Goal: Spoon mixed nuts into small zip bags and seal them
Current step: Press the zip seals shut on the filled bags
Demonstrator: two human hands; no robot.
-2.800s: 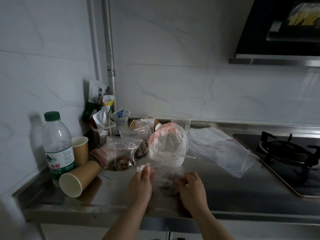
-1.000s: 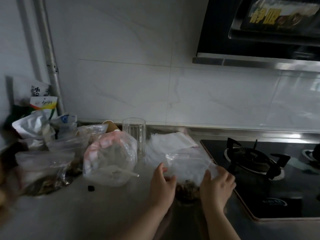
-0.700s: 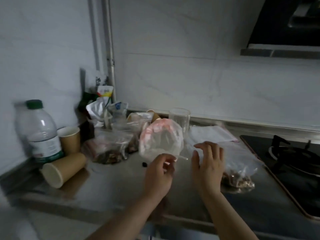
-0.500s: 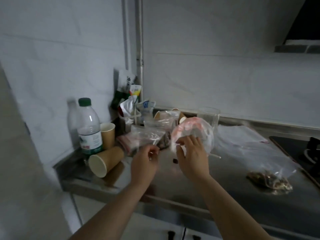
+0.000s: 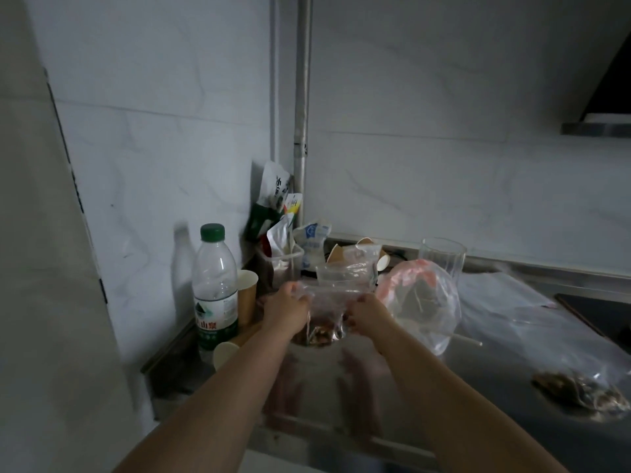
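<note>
A clear bag of mixed nuts stands at the back left of the steel counter. My left hand grips its top left edge and my right hand grips its right side. A small filled zip bag lies on the counter at the far right, apart from both hands. A puffed clear bag with a pink rim stands just right of my right hand, with a thin stick poking out under it. No spoon shows clearly.
A water bottle and paper cups stand at the left, one cup lying on its side. Snack packets and a drinking glass crowd the back corner. Flat empty bags lie right of the glass. A hob edge is far right.
I laid the filled zip bag down near the hob, then both hands moved left. They now grip the clear bag of nuts in the back left cluster.
</note>
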